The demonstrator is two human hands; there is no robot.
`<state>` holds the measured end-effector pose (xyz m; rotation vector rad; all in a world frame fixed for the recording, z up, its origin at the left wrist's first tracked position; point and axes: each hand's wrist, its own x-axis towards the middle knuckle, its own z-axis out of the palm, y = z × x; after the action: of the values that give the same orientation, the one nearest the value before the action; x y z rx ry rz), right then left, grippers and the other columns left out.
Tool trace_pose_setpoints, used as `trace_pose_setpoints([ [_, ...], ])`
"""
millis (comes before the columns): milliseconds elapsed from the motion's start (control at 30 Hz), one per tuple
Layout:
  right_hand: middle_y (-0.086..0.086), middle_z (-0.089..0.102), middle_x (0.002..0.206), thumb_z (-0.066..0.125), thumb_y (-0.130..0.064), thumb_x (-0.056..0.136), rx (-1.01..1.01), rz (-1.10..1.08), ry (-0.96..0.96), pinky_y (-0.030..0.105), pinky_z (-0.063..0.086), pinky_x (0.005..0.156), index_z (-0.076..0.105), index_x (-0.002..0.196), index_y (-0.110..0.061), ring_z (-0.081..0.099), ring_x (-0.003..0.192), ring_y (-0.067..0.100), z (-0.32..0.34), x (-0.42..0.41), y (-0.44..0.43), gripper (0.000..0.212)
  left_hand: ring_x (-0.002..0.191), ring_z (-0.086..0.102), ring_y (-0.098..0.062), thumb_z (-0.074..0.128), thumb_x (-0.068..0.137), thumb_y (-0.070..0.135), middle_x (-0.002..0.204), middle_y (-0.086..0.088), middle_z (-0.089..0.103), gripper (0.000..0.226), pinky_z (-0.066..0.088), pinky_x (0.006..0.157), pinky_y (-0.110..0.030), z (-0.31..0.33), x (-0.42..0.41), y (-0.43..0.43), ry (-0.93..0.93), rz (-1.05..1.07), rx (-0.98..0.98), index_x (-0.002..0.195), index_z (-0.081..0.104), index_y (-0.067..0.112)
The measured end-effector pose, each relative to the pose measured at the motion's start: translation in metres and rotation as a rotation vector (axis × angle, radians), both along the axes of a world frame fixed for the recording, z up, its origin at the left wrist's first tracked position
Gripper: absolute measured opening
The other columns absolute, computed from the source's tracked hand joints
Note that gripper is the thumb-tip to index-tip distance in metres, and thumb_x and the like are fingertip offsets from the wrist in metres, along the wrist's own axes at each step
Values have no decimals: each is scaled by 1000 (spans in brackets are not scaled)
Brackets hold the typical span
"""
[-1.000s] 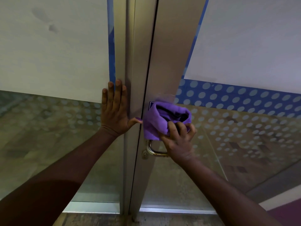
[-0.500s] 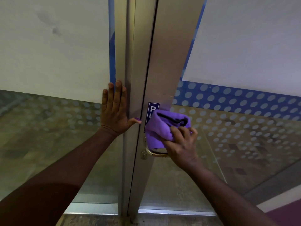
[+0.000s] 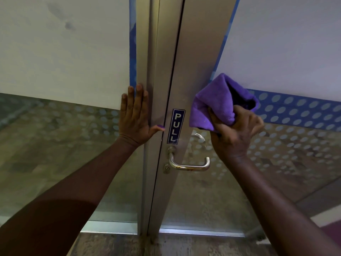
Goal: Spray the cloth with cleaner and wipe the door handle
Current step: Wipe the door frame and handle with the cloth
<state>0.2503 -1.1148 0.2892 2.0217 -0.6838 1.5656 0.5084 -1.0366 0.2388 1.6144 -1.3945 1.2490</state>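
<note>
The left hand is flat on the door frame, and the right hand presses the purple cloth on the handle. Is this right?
Not quite. The head view shows the right hand holding the purple cloth up above the handle, clear of it. The left hand is indeed flat on the door frame.

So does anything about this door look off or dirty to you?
Mostly fine. The door handle sits level and intact, and the PULL sticker is straight. The one oddity is a pair of dark smudges on the white panel, upper left.
</note>
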Motion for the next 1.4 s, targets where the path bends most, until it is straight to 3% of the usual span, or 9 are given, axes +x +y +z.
trace_pose_setpoints([
  [100,2,45,112,76,-25,82,-20,-54,120,44,28,87,76,82,-29,43,97,27,-7,8,0,3,148,-14,-24,15,80,81,160,-3,-22,104,-4,121,-43,-1,0,-1,1,-2,-3,151,-10,9],
  [300,3,43,117,52,-25,96,-68,-192,158,44,28,88,76,94,-33,43,100,28,-19,18,-1,25,148,-12,-24,13,80,82,160,-3,-21,104,-3,122,-42,-3,1,-4,0,-7,-16,151,-8,9],
  [500,5,42,120,70,-17,77,-30,-191,262,45,26,90,74,92,-30,41,104,30,-41,16,-1,20,148,-12,-23,14,81,81,161,-3,-20,103,-2,122,-43,-3,1,-5,0,-15,-28,151,-8,9],
  [667,9,43,121,69,-15,70,53,-158,486,49,29,89,72,90,-27,42,102,31,-84,7,13,24,148,-12,-24,14,82,80,160,-3,-20,102,-2,121,-43,-3,1,-3,-1,-22,-28,152,-8,9],
  [1000,4,44,120,65,-19,68,197,-191,509,50,29,91,71,91,-30,44,102,30,-82,7,29,26,149,-12,-24,14,84,79,161,-4,-19,101,-2,122,-43,-2,0,-3,-7,-20,-29,152,-6,8],
  [1233,11,56,115,72,-11,69,284,-306,233,49,28,90,73,94,-30,41,101,30,-46,-25,29,31,149,-10,-26,17,84,79,161,-6,-17,101,0,122,-44,-5,3,-5,-15,-11,-26,152,-4,7],
  [1400,16,54,121,75,-15,69,517,-334,-46,53,32,92,71,110,-32,44,112,36,-21,-49,41,45,149,-9,-27,22,84,79,162,-6,-15,102,0,122,-45,-6,4,-6,-16,-3,-41,152,-1,6],
])
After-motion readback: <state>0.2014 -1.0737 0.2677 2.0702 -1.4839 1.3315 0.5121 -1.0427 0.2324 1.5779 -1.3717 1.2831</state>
